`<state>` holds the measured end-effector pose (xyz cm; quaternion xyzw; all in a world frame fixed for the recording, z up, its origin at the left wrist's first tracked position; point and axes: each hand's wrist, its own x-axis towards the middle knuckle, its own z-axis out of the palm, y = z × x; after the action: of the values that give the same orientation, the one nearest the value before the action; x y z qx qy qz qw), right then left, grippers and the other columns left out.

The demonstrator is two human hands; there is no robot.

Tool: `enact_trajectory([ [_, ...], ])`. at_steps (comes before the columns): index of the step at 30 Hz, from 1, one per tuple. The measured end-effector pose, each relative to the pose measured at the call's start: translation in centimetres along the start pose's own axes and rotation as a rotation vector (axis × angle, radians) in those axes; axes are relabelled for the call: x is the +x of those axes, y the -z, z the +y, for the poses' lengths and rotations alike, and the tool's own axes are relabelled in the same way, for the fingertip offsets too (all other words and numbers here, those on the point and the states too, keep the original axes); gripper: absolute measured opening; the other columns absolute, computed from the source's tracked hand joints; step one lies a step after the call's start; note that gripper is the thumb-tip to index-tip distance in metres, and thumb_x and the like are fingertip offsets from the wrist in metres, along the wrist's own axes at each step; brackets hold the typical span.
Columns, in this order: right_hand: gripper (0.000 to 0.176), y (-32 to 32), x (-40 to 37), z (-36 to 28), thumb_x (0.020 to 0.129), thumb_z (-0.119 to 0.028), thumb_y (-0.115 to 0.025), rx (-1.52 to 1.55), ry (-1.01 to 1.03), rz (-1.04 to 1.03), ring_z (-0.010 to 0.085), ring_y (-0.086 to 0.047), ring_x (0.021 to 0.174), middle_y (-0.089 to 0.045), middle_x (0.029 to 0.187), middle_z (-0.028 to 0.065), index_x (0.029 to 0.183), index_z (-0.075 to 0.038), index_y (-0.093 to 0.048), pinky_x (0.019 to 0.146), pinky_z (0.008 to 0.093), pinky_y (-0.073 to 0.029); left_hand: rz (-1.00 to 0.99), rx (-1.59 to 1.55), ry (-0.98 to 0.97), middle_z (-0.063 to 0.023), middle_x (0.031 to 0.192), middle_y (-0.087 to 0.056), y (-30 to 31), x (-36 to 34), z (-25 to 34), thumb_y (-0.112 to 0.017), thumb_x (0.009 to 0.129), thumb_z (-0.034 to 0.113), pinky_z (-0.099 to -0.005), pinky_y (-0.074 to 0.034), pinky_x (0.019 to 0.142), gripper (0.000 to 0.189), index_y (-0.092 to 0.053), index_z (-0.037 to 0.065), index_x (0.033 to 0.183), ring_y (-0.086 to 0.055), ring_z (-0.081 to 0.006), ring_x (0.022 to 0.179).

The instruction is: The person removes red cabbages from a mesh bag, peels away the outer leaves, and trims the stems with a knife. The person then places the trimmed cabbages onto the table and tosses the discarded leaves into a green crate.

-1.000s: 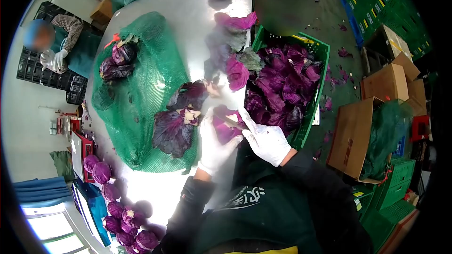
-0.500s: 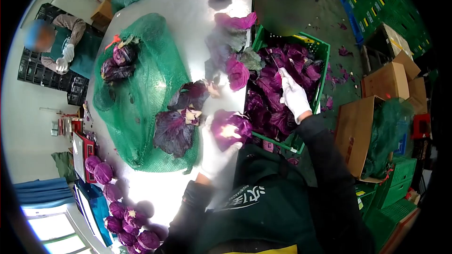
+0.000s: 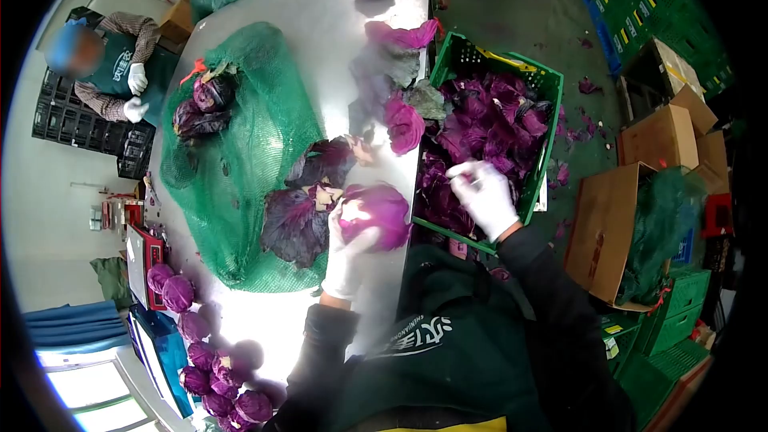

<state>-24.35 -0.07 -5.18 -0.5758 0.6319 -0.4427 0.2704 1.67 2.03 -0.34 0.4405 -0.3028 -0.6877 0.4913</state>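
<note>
My white-gloved left hand [image 3: 348, 250] is clamped around a round purple cabbage head [image 3: 378, 212] at the right edge of the shiny steel tabletop [image 3: 320, 24]. My gloved right hand [image 3: 484, 196] hangs over the green plastic crate [image 3: 478, 54] of purple leaves [image 3: 490, 120], blurred; I cannot tell its grip.

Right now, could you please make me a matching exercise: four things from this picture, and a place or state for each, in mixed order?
1 left hand
2 right hand
3 green net sack
4 cardboard box

a over the green crate
b on the floor
c holds a red cabbage
d lies on the metal table

Pairs: 1-c, 2-a, 3-d, 4-b
</note>
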Motion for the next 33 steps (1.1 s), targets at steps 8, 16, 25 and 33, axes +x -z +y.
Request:
enact_trajectory([
  [8,0.057,1.4,1.6,-5.1,0.084,-0.025,-0.079,0.531,-0.315,-0.355,0.0146,-0.06,0.101,-0.062,0.114,0.0077,0.132,-0.003,-0.059,0.085,0.0283,-0.052,-0.192,-0.134,0.021,-0.0122,0.135,-0.052,-0.6,0.0,0.9,-0.07,0.078,-0.005,-0.04,-0.046,0.102,0.081,-0.034,0.01,0.149,-0.052,-0.0255,0.123],
  [16,0.029,-1.4,1.5,-8.7,0.092,-0.015,-0.07,0.745,-0.5,-0.561,0.0044,-0.057,0.078,-0.063,0.089,-0.0019,0.116,-0.002,-0.063,0.068,0.022,-0.048,-0.281,0.215,-0.012,-0.0105,0.154,-0.034,-1.8,-0.4,4.6,-0.087,0.063,0.004,-0.0351,-0.026,0.118,0.109,-0.026,0.003,0.153,-0.033,-0.0224,0.142],
  [25,0.055,-0.9,1.5,-9.3,0.092,-0.023,-0.07,0.713,-0.521,-0.621,0.0044,-0.056,0.076,-0.065,0.096,0.0029,0.141,-0.007,-0.05,0.065,0.0195,-0.048,-0.215,0.538,-0.163,-0.0117,0.146,-0.039,-0.7,-0.3,4.5,-0.089,0.063,0.005,-0.0379,-0.036,0.113,0.103,-0.031,0.004,0.148,-0.042,-0.0236,0.134],
  [33,0.044,2.3,2.6,-4.3,0.085,-0.003,-0.063,0.789,-0.451,-0.667,0.0119,-0.065,0.087,-0.072,0.096,0.0097,0.128,0.002,-0.059,0.082,0.0249,-0.049,-0.12,-0.234,0.039,-0.0143,0.143,-0.045,0.6,-0.5,2.0,-0.064,0.087,0.006,-0.049,-0.04,0.111,0.067,-0.034,0.006,0.147,-0.044,-0.0304,0.135],
])
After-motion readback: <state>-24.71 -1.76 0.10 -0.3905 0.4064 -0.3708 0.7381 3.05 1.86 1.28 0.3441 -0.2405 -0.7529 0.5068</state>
